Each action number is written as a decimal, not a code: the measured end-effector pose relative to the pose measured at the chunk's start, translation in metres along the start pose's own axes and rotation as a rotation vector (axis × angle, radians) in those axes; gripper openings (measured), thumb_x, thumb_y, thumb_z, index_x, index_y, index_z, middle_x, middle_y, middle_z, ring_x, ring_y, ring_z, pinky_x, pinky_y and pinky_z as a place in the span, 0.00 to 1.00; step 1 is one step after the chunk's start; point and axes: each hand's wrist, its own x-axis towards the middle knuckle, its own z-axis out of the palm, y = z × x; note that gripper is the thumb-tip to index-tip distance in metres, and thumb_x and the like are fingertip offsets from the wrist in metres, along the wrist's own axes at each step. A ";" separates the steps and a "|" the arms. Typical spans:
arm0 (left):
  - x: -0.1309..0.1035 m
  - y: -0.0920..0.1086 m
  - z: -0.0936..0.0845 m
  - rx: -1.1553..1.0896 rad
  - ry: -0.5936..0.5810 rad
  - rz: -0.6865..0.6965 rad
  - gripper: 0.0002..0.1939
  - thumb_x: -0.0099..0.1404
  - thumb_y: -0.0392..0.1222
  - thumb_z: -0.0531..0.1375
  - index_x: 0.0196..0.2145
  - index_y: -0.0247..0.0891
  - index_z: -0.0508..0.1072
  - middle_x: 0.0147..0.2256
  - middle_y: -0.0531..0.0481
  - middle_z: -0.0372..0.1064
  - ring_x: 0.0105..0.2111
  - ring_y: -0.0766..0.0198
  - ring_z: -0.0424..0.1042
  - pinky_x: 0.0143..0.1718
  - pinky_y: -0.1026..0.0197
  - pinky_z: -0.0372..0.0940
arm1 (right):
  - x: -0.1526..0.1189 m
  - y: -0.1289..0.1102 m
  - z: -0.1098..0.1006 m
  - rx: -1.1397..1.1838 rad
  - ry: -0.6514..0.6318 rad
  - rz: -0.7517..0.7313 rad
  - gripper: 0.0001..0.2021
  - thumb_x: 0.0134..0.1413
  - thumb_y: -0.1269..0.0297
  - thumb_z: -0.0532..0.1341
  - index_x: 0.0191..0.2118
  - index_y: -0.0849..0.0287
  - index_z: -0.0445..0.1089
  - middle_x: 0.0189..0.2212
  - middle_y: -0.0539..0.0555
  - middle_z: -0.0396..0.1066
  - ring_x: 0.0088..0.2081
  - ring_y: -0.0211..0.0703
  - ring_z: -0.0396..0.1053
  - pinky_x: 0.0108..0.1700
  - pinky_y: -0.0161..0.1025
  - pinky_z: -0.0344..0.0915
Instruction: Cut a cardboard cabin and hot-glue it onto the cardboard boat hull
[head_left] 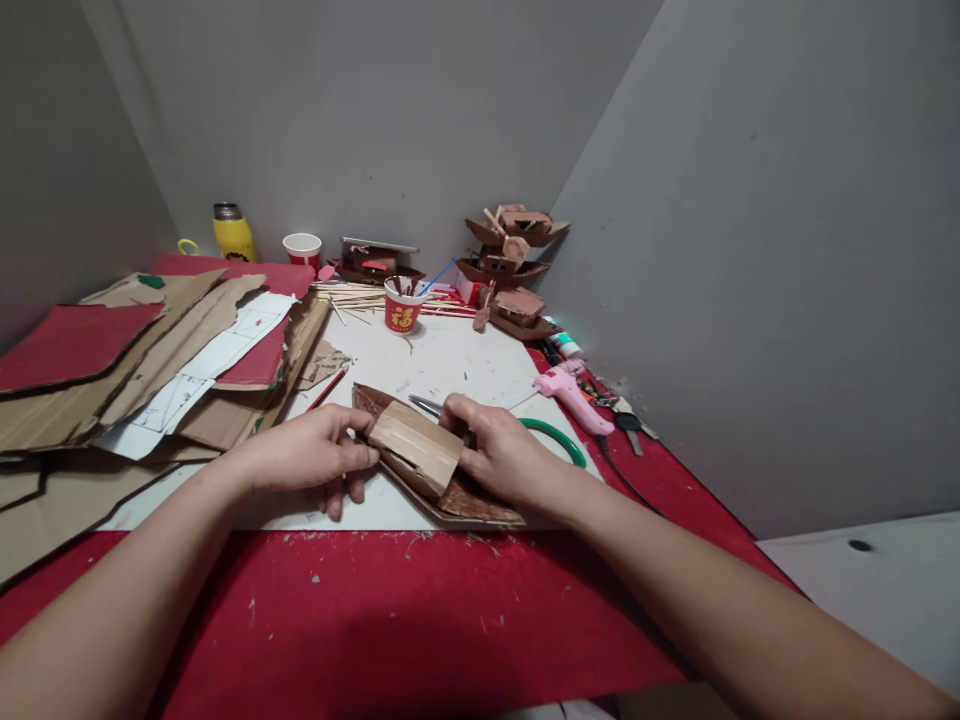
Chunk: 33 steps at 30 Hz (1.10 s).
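Observation:
A cardboard model boat (480,500) lies slantwise in front of me, its hull stained reddish brown. Over its middle sits a curved, unpainted cardboard roof (416,447), with a gap showing along its near edge. My left hand (326,455) pinches the boat's left side between thumb and forefinger, the other fingers hanging below. On the far right side, my right hand (499,455) has its fingers curled against the roof and hull; its fingertips are partly hidden. Behind that hand lie scissors with green handles (559,437), partly covered by it.
Stacked cardboard sheets (142,370) fill the left. Behind stand a red paper cup (403,312) with brushes, thin wooden sticks (349,295), finished model boats (517,310) and a yellow bottle (234,235). A pink glue gun (576,398) with its cable lies right, near the grey partition.

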 end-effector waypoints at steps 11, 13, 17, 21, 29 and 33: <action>0.007 0.002 0.010 -0.260 0.080 0.064 0.07 0.62 0.38 0.60 0.38 0.36 0.66 0.20 0.50 0.75 0.14 0.67 0.71 0.15 0.70 0.62 | -0.001 0.002 0.000 -0.005 -0.012 -0.021 0.14 0.39 0.83 0.55 0.27 0.55 0.56 0.24 0.45 0.60 0.27 0.37 0.57 0.29 0.33 0.53; 0.009 0.001 0.008 -0.194 0.190 0.053 0.03 0.62 0.34 0.56 0.35 0.37 0.65 0.19 0.52 0.73 0.13 0.67 0.70 0.14 0.70 0.61 | -0.001 0.003 0.001 -0.004 -0.016 -0.037 0.14 0.40 0.83 0.55 0.28 0.55 0.57 0.25 0.46 0.61 0.28 0.38 0.58 0.30 0.33 0.54; 0.010 0.004 0.005 -0.120 0.289 0.039 0.05 0.63 0.30 0.52 0.32 0.38 0.63 0.17 0.55 0.71 0.13 0.68 0.70 0.13 0.71 0.59 | -0.001 0.005 0.002 -0.006 -0.016 -0.051 0.13 0.40 0.83 0.55 0.28 0.55 0.57 0.25 0.46 0.62 0.28 0.39 0.60 0.31 0.34 0.55; 0.004 0.008 0.006 -0.165 0.190 0.026 0.06 0.61 0.30 0.53 0.37 0.36 0.65 0.20 0.50 0.74 0.14 0.66 0.72 0.15 0.70 0.61 | -0.002 0.005 0.003 -0.013 -0.001 -0.051 0.14 0.40 0.83 0.54 0.28 0.55 0.59 0.26 0.47 0.64 0.29 0.39 0.61 0.31 0.34 0.55; 0.003 0.003 0.006 -0.323 0.022 0.091 0.10 0.62 0.39 0.61 0.40 0.34 0.67 0.22 0.46 0.76 0.15 0.67 0.72 0.15 0.71 0.64 | -0.002 0.005 0.002 -0.017 -0.003 -0.048 0.12 0.41 0.82 0.55 0.29 0.56 0.60 0.26 0.47 0.64 0.29 0.39 0.61 0.32 0.34 0.55; 0.010 0.001 0.006 -0.258 0.105 0.077 0.04 0.64 0.35 0.57 0.37 0.34 0.67 0.20 0.49 0.75 0.14 0.68 0.71 0.14 0.72 0.62 | -0.001 0.004 0.002 -0.009 -0.008 -0.049 0.11 0.44 0.81 0.56 0.29 0.56 0.59 0.26 0.47 0.63 0.28 0.38 0.59 0.32 0.34 0.54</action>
